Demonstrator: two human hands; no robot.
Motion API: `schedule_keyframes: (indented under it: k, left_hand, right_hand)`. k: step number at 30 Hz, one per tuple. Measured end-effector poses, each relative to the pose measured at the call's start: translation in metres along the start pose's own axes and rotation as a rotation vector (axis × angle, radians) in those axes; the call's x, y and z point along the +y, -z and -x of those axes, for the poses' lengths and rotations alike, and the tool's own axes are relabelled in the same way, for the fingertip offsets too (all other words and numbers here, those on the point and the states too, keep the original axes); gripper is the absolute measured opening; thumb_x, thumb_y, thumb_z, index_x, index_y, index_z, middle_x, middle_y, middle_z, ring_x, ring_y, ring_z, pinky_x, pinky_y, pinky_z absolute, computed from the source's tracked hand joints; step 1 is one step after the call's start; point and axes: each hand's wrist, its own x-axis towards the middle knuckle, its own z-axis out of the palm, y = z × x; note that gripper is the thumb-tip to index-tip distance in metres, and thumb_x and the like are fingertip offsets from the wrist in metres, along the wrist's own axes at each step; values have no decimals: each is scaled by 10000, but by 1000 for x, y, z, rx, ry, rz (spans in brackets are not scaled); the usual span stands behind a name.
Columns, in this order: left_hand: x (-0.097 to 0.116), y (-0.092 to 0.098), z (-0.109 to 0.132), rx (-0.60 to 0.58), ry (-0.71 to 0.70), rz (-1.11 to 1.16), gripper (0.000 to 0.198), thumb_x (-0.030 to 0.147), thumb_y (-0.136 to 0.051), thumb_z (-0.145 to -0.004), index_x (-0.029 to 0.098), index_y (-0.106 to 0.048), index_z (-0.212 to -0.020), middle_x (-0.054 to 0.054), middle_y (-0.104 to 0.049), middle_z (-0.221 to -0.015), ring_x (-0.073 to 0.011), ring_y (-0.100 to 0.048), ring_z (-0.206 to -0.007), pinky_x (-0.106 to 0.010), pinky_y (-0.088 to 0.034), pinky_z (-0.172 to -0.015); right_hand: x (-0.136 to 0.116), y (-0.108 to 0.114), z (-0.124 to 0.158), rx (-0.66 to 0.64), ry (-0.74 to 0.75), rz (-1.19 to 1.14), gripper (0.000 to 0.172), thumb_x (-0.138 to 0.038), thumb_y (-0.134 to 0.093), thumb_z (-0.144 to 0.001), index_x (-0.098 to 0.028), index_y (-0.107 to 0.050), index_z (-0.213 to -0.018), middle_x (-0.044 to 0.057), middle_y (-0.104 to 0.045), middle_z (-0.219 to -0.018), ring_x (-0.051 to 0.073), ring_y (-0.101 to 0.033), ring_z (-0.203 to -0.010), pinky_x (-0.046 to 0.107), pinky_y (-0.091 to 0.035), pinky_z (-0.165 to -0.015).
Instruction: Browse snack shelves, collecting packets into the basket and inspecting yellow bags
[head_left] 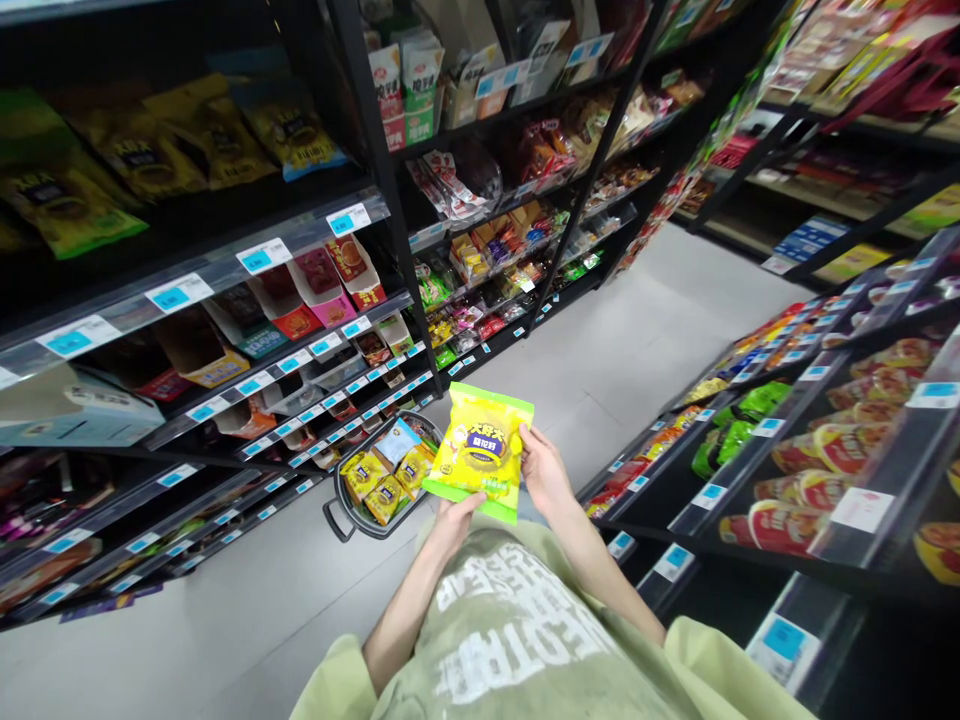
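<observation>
A yellow snack bag (484, 450) with green ends and a dark blue label is held in front of my shirt, its printed side facing up. My left hand (456, 522) pinches its lower edge, the thumb lying on the front. On the bag's right side, my right hand (541, 465) grips the edge with the thumb on top and the other fingers partly hidden behind. Below and to the left, a dark shopping basket (349, 515) stands on the floor. Inside it lie several yellow snack bags (386, 497) and a light blue packet (397, 440).
A tall black shelf (225, 290) on the left carries similar yellow bags (150, 160), small boxes and price tags. On the right, a lower shelf (705, 520) holds red-and-yellow packaged cups (795, 500) and green bags (739, 420). A grey floor aisle (645, 320) runs between them.
</observation>
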Motion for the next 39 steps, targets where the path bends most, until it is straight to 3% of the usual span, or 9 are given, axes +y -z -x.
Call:
schedule_keyframes:
  k: [18,39]
  left_hand:
    - [-11,6,-5,28,-38,-30,793,483,-848,-647,242,-577,-1353,-119,-705,-1287,-349,-613,-1275,-553,-434,-1151]
    - [-8,4,-5,120,-22,106,667,333,-896,-585,190,-671,-1196,-112,-738,-1205,-342,-624,-1254,-515,-390,-1179]
  right_hand:
    - [-3,0,0,-19,-6,44,342,-465,-827,-745,-247,-753,-997,12,-774,-1016,169,-643,-741,265,-474,-606]
    - [-1,1,0,-108,38,105,401,-489,-822,-775,-266,-740,-1098,47,-741,-1181,241,-699,-957,336,-573,-755]
